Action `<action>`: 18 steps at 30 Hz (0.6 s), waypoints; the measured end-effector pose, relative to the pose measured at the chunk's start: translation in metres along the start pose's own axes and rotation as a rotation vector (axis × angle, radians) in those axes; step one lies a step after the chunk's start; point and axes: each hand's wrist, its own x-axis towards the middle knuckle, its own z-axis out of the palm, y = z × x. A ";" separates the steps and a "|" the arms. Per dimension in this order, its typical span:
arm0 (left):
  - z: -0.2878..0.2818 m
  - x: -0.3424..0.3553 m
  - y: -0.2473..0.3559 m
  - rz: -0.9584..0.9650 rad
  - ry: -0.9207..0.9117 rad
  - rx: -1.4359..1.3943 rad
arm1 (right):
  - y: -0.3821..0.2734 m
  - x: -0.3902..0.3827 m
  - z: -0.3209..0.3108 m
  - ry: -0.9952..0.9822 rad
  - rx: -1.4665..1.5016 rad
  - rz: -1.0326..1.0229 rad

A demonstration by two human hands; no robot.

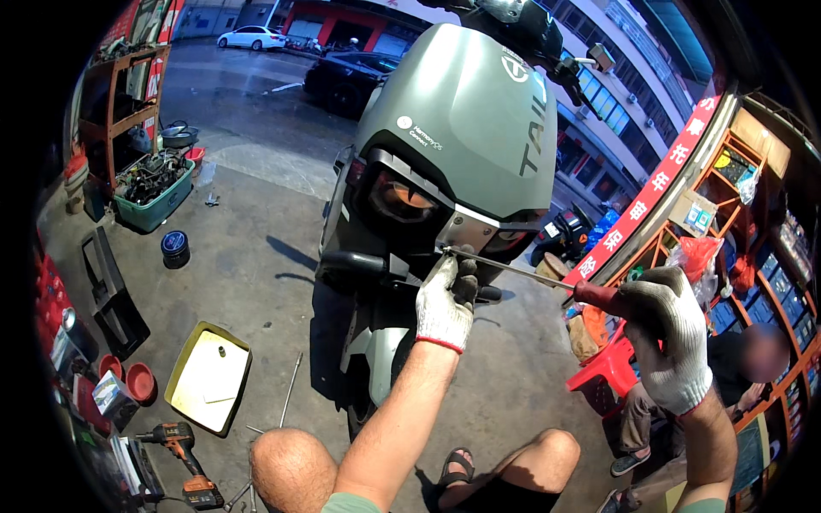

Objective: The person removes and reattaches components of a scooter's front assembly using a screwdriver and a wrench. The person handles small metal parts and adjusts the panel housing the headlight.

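Observation:
A grey-green electric scooter [462, 111] stands in front of me, its rear toward me. Under its rear cover, beside the tail light [402, 198], is a metal bracket plate [466, 229] with screws. My right hand [671, 329], in a white knitted glove, is closed around the red handle of a long screwdriver [539, 277]. The shaft runs left to the lower edge of the bracket. At its tip, my left hand [446, 299], gloved in white and dark grey, has its fingers curled and pinched; what they hold is hidden.
On the floor to the left are a yellow tray [208, 376], a cordless impact wrench [184, 462], a long metal rod [291, 389], a black jar [175, 248] and a green bin [154, 201] of parts. A person [753, 355] sits at right by a red stool [605, 372] and shelves.

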 end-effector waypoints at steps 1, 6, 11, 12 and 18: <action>-0.002 0.001 0.001 0.000 -0.004 0.002 | -0.001 0.003 -0.001 -0.010 0.000 -0.006; -0.003 0.006 0.002 -0.015 -0.007 -0.041 | -0.004 0.017 -0.001 -0.057 0.016 -0.016; -0.003 0.000 -0.013 -0.060 -0.154 0.083 | -0.013 0.045 -0.008 -0.050 -0.058 -0.115; 0.004 -0.007 -0.018 -0.096 -0.240 0.068 | -0.016 0.051 -0.010 -0.062 -0.039 -0.071; 0.064 -0.067 -0.045 -0.219 -0.753 -0.024 | -0.010 0.079 -0.018 -0.185 -0.041 0.202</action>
